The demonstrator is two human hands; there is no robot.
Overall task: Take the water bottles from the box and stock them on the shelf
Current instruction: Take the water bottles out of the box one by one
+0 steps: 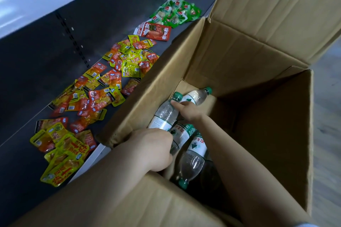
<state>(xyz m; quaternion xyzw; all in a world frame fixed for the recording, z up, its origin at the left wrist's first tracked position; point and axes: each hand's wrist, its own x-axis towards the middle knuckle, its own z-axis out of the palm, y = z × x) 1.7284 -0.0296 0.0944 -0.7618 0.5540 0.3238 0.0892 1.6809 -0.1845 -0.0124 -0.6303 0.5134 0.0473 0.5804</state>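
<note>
both hands reach into the cardboard box (239, 57). left hand (155, 149) grips one water bottle (164, 114) low down, right hand (188, 109) pinches its neck. snack packets (103, 86) litter the shelf (46, 57) beside.

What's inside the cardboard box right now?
Inside the cardboard box: several green-capped water bottles lying down. The left hand and right hand grip one bottle. Arms and the near flap hide the rest.
</note>
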